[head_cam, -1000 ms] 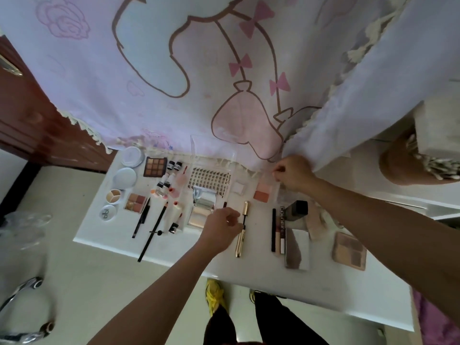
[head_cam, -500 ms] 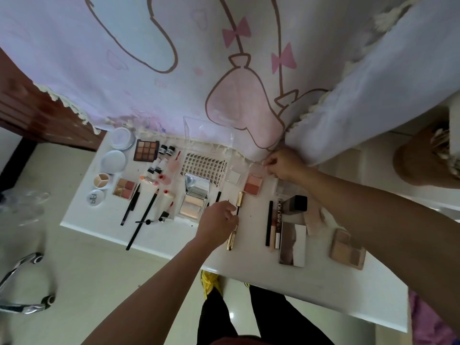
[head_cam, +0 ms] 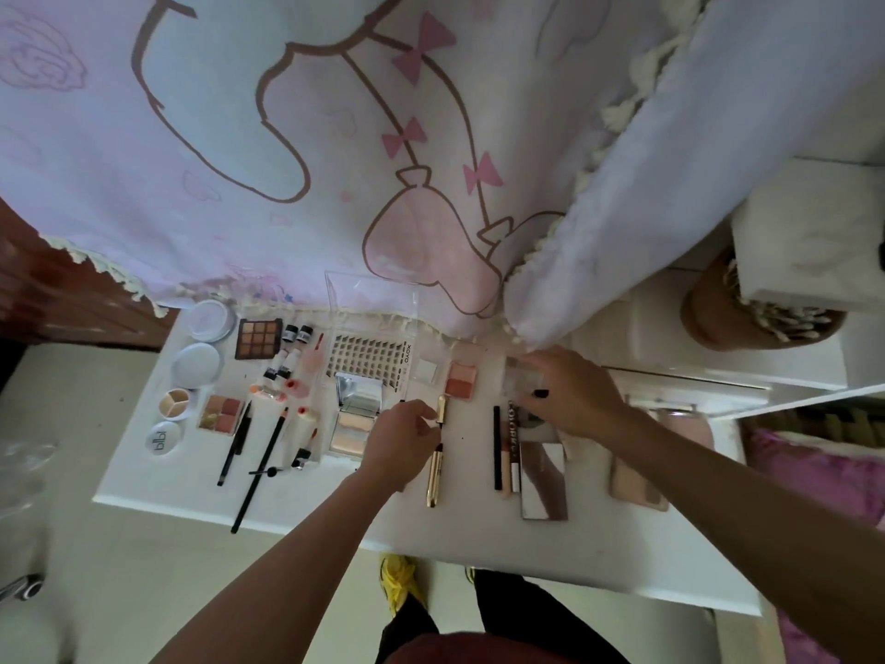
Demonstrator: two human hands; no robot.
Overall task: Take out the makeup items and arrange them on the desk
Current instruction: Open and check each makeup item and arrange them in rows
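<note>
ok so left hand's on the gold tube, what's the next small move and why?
Probably straighten the gold tube to match the black pencil to its right, then release. The left hand pinches it near the top, and it lies slightly askew to the pencil.

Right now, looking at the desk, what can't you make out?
All in the head view:
- Right hand: the clear item under its fingers is blurred.
- Left hand: its fingers hide whether it grips the gold tube.
- Beige palette: partly behind the right forearm.
- Small bottles: labels too small to read.
</note>
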